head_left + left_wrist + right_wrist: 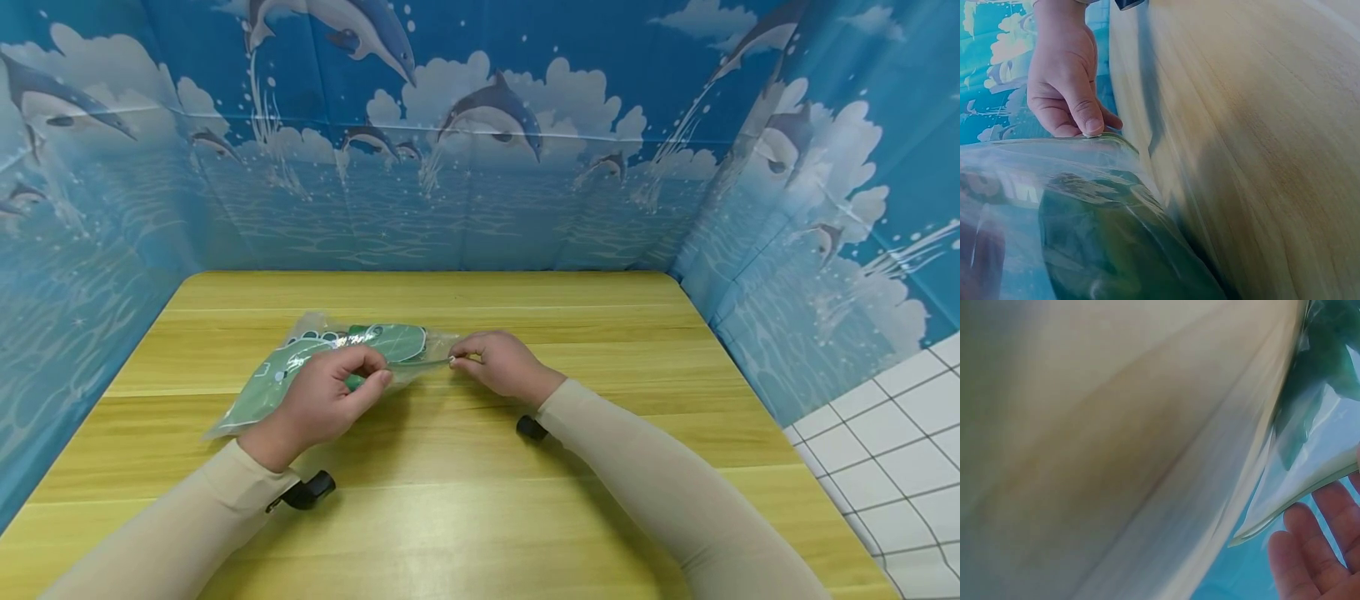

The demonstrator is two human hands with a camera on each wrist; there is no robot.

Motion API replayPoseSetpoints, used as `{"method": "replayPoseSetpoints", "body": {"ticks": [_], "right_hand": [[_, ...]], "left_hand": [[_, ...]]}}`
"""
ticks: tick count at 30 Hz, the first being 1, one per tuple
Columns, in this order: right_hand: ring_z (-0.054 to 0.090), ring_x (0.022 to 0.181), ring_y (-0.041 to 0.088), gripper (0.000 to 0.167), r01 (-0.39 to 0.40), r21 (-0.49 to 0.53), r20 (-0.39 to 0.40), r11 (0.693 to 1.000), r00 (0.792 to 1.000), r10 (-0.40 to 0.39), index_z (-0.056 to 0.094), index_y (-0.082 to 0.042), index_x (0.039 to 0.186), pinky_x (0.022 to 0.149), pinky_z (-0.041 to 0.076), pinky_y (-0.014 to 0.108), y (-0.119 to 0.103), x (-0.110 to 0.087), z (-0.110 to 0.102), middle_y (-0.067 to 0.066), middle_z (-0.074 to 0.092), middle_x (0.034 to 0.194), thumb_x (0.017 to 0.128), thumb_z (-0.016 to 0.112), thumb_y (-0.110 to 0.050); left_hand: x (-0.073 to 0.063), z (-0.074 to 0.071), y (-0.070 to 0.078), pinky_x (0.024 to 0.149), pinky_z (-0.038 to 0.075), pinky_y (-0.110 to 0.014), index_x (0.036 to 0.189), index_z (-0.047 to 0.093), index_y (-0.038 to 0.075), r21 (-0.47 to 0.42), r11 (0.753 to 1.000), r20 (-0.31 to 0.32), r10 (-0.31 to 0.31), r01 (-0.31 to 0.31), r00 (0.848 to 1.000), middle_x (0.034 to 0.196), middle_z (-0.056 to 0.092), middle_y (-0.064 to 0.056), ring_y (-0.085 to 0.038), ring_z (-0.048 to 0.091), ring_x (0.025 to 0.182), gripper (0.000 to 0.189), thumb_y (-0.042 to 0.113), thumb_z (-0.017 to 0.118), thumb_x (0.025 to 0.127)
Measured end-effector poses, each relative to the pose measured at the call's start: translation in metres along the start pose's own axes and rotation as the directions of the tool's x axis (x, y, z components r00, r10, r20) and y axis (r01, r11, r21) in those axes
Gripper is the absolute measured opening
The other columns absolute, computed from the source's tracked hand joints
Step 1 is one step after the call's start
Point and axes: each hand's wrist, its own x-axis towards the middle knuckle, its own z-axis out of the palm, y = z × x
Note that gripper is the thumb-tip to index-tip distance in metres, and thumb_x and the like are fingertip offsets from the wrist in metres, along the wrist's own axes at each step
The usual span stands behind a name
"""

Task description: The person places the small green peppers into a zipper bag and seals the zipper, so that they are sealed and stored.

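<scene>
A clear plastic zip bag [431, 346] lies on the left half of the table. Inside are green flat items [288, 371] with white outlines and round white marks; their kind is unclear. My left hand [322, 396] pinches the bag's near edge between thumb and fingers. At the right end of that edge, my right hand [502, 364] pinches the strip beside a small pale piece. The left wrist view shows the right hand [1069, 94] gripping the bag's rim [1029, 140]. Fingers [1310, 544] lie along the bag's closure strip [1297, 499] in the right wrist view.
The yellow wood-grain table [465, 517] extends around the bag. A dolphin-print curtain [480, 192] encloses its back and sides. White tiles [900, 450] show at the right. Black wrist devices [311, 490] hang under both forearms.
</scene>
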Motion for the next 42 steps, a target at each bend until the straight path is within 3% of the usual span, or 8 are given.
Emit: {"method": "replayPoseSetpoints", "body": {"ticks": [16, 23, 30, 42], "right_hand": [[0.072, 0.118, 0.018, 0.024, -0.044, 0.012, 0.003, 0.999, 0.999, 0.044, 0.079, -0.02, 0.122, 0.102, 0.058, 0.041, 0.003, -0.001, -0.004, -0.001, 0.078, 0.124, 0.105, 0.066, -0.031], [0.072, 0.119, 0.019, 0.025, -0.059, 0.006, 0.006, 0.998, 0.998, 0.058, 0.079, -0.02, 0.123, 0.103, 0.058, 0.042, 0.005, -0.001, -0.004, -0.001, 0.078, 0.125, 0.104, 0.067, -0.032], [0.07, 0.122, 0.019, 0.026, -0.085, 0.014, 0.013, 0.996, 0.996, 0.085, 0.079, -0.021, 0.124, 0.105, 0.057, 0.042, 0.01, 0.0, -0.005, -0.002, 0.077, 0.127, 0.104, 0.067, -0.033], [0.072, 0.119, 0.019, 0.027, -0.094, 0.045, 0.02, 0.995, 0.995, 0.093, 0.079, -0.019, 0.124, 0.101, 0.059, 0.041, 0.014, 0.001, -0.006, -0.001, 0.077, 0.127, 0.104, 0.067, -0.032]], "left_hand": [[0.001, -0.006, 0.003, 0.07, 0.052, -0.029, 0.092, 0.066, 0.016, 0.001, 1.0, -0.028, 0.021, -0.021, 0.999, 0.081, 0.063, 0.011, -0.003, 0.058, 0.074, 0.02, -0.002, 0.067, 0.097], [0.003, -0.01, 0.004, 0.067, 0.045, -0.026, 0.091, 0.066, 0.016, 0.002, 1.0, -0.045, 0.02, -0.02, 0.999, 0.079, 0.061, 0.011, -0.004, 0.051, 0.067, 0.02, -0.003, 0.067, 0.097], [0.004, -0.012, 0.005, 0.072, 0.052, -0.027, 0.09, 0.066, 0.015, 0.008, 0.999, -0.064, 0.039, -0.039, 0.997, 0.08, 0.062, 0.011, -0.003, 0.055, 0.071, 0.021, -0.005, 0.067, 0.096], [0.005, -0.014, 0.004, 0.066, 0.049, -0.029, 0.09, 0.066, 0.014, 0.016, 0.998, -0.076, 0.065, -0.064, 0.995, 0.078, 0.062, 0.01, -0.003, 0.05, 0.065, 0.021, -0.006, 0.067, 0.094]]}}
